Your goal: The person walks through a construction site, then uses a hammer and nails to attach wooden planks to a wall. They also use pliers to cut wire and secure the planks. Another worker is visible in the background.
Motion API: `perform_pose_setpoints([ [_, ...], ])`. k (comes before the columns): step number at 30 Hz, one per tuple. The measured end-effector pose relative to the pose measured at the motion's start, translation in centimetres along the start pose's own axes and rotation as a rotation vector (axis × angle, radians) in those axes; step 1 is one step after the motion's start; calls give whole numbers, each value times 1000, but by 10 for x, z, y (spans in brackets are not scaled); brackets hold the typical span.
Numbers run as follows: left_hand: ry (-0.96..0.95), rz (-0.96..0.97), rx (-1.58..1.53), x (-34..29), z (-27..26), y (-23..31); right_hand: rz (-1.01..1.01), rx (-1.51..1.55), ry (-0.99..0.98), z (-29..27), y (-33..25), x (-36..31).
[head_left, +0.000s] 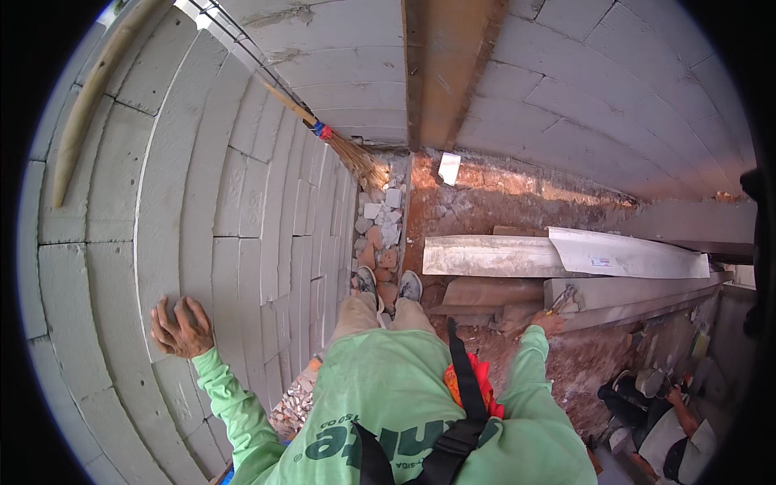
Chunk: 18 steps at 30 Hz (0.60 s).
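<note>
My left hand rests on the grey block wall to my left. Its fingers are bent but apart, with nothing in them. Low on my right, my right hand is closed around a small metal hand tool. Two narrow metal prongs or handles seem to show above the fist, too small to name the kind. Behind that tool, farther from me, lies a long grey beam; I cannot tell whether they touch.
A straw broom leans in the far corner. Boards and a white panel lie right of my feet. Rubble lines the wall base. A brown column stands ahead. Another person crouches at lower right.
</note>
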State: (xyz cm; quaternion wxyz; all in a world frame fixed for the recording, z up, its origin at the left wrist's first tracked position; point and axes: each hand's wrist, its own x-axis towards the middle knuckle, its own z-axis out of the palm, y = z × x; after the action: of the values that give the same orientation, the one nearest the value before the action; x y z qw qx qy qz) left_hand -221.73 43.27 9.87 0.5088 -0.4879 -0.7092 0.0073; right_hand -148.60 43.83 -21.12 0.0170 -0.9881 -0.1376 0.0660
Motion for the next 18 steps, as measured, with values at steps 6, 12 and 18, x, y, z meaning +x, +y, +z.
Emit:
perform_pose_setpoints([
  [6,-24,-61,-52,6,-5,4,-490,113,333,-8,-21,-37],
  [12,14,-206,-433,22,-23,44,-258,817,-636,13,-69,-98],
  [18,-204,-377,-1205,15,16,151,-297,788,-1080,21,-138,-166],
])
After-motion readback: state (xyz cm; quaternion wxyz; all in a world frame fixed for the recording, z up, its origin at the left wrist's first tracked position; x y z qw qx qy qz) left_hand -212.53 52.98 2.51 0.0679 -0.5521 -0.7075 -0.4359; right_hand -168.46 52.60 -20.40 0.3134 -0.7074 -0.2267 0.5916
